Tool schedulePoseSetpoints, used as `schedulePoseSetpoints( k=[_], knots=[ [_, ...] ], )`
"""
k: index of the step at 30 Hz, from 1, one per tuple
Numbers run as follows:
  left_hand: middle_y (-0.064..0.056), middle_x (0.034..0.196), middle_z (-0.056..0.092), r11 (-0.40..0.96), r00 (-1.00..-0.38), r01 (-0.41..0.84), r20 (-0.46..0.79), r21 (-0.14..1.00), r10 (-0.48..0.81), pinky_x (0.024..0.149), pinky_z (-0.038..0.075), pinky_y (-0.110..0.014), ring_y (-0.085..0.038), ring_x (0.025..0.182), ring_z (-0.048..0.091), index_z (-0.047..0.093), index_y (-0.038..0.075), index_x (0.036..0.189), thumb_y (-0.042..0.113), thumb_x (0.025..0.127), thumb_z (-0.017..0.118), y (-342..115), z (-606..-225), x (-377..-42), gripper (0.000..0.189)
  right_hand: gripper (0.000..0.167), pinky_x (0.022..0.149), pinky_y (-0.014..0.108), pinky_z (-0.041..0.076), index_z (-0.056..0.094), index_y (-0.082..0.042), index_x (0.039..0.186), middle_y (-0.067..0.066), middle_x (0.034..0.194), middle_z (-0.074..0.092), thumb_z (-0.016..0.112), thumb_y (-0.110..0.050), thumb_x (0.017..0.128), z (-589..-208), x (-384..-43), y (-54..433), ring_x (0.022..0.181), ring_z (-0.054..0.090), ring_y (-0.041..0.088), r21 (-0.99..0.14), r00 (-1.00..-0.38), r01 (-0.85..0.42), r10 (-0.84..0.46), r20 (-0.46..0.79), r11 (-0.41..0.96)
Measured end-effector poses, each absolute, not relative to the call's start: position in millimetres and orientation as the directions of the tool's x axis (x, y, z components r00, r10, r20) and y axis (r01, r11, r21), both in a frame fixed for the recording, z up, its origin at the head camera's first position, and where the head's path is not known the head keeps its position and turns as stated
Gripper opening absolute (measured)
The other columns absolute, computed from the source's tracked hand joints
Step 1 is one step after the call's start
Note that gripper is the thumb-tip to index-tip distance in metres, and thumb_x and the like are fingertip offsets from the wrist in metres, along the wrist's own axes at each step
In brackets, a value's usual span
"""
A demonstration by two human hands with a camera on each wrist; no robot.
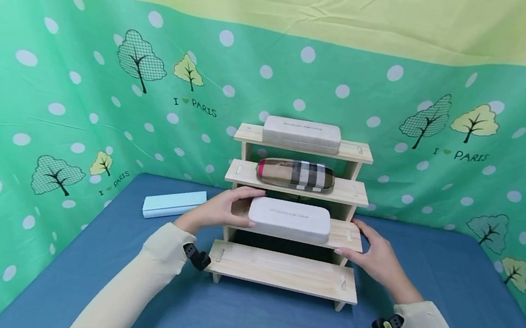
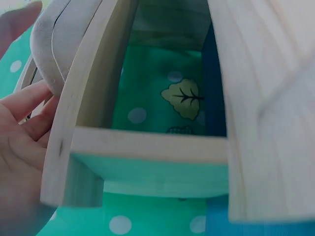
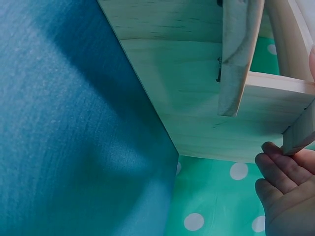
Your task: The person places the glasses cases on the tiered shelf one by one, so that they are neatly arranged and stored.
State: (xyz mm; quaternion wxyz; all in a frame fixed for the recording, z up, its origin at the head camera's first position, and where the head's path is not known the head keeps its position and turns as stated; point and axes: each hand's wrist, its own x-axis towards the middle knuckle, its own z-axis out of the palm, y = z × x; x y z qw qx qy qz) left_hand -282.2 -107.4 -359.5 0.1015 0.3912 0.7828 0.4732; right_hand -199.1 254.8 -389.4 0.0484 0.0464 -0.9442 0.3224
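A four-tier wooden stepped shelf (image 1: pixel 279 270) stands on the blue cloth. On its second tier from the bottom lies a white glasses case (image 1: pixel 289 220) with small printing. My left hand (image 1: pixel 222 209) holds the case by its left end, thumb at the front and fingers behind; the left wrist view shows the fingers at the case's end. At the right end of the same tier, my right hand (image 1: pixel 380 258) grips the board, thumb in front. In the right wrist view, the fingers of the right hand (image 3: pixel 290 191) are at the board's end.
A plaid zip-style case (image 1: pixel 295 174) lies on the tier above, and another white glasses case (image 1: pixel 302 134) on the top tier. On the blue table (image 1: pixel 241 327), left of the shelf, is a light blue case (image 1: pixel 174 204). Behind hangs a green dotted cloth (image 1: pixel 325 67).
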Motion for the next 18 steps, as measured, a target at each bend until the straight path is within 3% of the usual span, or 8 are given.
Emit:
schedulePoseSetpoints(
  k=[10,18],
  knots=[
    [-0.007,0.144,0.042,0.338,-0.723,0.531,0.207,0.777,0.659,0.106,0.03,-0.047,-0.023,0.131,0.038,0.043,0.008,0.142,0.022,0.082,0.074,-135.1,-360.7,-274.7,0.069,0.095,0.095,0.062,0.034,0.031,0.003,0.145,0.031,0.141,0.037,0.073,-0.049,0.077,-389.5,-198.7,255.6,0.127,0.035,0.048,-0.597,-0.99,-0.124,-0.059,0.127,0.793],
    [-0.011,0.139,0.048,0.332,-0.736,0.573,0.292,0.749,0.611,0.103,0.035,-0.046,-0.025,0.127,0.045,0.045,0.005,0.139,0.012,0.083,0.072,-171.1,-361.3,-268.8,0.062,0.095,0.095,0.062,0.033,0.03,0.003,0.145,0.031,0.141,0.037,0.072,-0.05,0.077,-390.0,-199.0,254.3,0.127,0.035,0.048,-0.6,-0.99,-0.128,-0.063,0.128,0.79]
  ],
)
